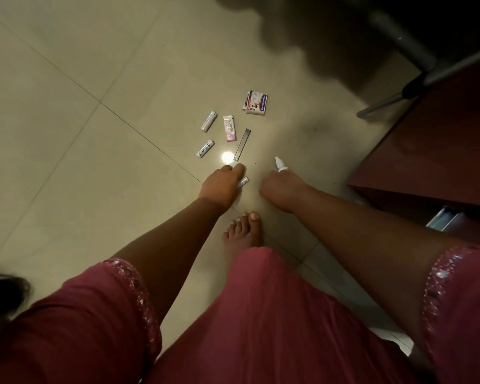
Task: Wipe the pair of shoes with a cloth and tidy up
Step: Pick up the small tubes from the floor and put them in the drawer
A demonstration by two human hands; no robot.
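No shoes or cloth are in view. Small items lie scattered on the tiled floor (94,162). My left hand (223,184) reaches down and grips a small silver-white packet (243,182) at the floor. My right hand (277,188) holds a small white dropper bottle (280,164), whose tip sticks out above the fingers. Beyond the hands lie two white tubes (209,121) (205,148), a pink-and-white box (229,128), a dark flat strip (241,144) and a white plaster box (256,102).
My bare foot (243,234) stands just behind the hands. A dark red cabinet (432,151) with an open drawer (445,218) is at the right. Grey metal chair legs (399,98) cross the upper right. A bright light reflection (227,157) shines on the floor.
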